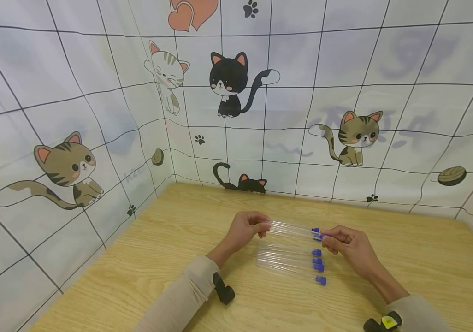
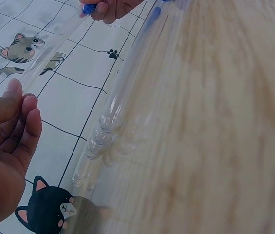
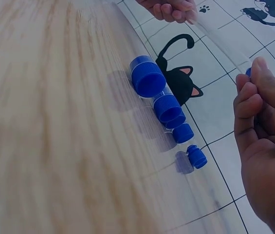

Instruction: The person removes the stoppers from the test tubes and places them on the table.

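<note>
A clear test tube (image 2: 54,46) with a blue cap (image 2: 89,9) is held up between both hands. My left hand (image 1: 250,227) pinches its far-left end between thumb and fingers. At the other end, my right hand (image 1: 350,248) pinches the blue cap, which its fingertips mostly hide. Below the hands, several more clear tubes (image 1: 286,258) lie side by side on the table, their blue caps (image 1: 321,280) all pointing right. In the right wrist view these caps (image 3: 149,80) form a slanting row; the left wrist view shows the tubes' rounded ends (image 2: 98,141).
The wooden table (image 1: 157,267) runs back to a white wall covering (image 1: 294,60) with black grid lines and printed cats. Another stretch of this covering stands along the left side. A black device is strapped at each wrist.
</note>
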A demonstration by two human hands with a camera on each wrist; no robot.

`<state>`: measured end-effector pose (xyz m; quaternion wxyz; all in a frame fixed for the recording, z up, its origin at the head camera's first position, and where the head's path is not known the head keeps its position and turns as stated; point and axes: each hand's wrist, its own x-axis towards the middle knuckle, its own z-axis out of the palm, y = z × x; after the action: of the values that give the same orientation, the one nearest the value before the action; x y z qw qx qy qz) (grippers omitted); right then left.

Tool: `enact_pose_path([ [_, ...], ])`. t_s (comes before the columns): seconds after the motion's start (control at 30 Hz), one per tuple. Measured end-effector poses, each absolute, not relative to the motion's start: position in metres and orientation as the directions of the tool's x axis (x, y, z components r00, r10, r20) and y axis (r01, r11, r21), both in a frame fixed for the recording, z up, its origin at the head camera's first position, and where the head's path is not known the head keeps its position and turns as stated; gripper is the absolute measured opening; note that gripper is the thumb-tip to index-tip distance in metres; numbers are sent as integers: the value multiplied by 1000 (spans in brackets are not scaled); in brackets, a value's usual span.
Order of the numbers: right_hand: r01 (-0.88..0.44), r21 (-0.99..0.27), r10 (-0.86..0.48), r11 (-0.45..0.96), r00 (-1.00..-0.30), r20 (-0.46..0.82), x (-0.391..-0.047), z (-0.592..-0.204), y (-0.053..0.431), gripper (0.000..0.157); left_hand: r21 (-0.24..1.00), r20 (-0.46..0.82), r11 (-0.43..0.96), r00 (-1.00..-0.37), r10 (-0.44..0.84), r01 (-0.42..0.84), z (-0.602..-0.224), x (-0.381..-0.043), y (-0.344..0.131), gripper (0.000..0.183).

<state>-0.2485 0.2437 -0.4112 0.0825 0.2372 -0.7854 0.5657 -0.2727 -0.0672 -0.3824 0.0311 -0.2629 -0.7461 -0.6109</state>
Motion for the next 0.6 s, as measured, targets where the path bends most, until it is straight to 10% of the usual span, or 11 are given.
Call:
enact_pose_path([
  [0.6, -458, -862, -284, 218, -875, 393, -248, -413, 243, 23, 894, 388, 77, -848, 361, 442, -407, -295, -68, 22],
])
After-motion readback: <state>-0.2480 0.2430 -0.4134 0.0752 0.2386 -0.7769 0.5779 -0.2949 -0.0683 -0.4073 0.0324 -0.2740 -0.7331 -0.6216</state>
